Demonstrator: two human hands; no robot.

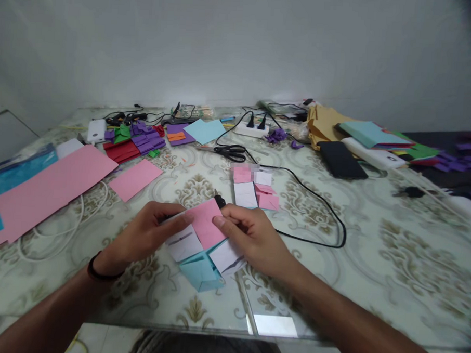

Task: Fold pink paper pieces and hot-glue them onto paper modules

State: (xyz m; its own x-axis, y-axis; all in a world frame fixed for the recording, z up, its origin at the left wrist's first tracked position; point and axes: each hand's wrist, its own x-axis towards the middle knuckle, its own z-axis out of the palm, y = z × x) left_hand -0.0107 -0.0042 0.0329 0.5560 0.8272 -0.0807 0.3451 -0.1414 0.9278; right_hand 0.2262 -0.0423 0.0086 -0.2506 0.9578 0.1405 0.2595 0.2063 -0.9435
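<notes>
Showing pink, white and blue, folded paper [205,238] slants.

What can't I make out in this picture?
In the head view:
Folded paper: its underside, turned away from view.
Left hand and right hand: some fingertips, hidden behind the folded paper.
Black object: its lower part, behind the folded paper and right hand.
Purple paper: blurred, cut off by the right edge.
Pink-and-white piece: its far part, pixelated.
</notes>
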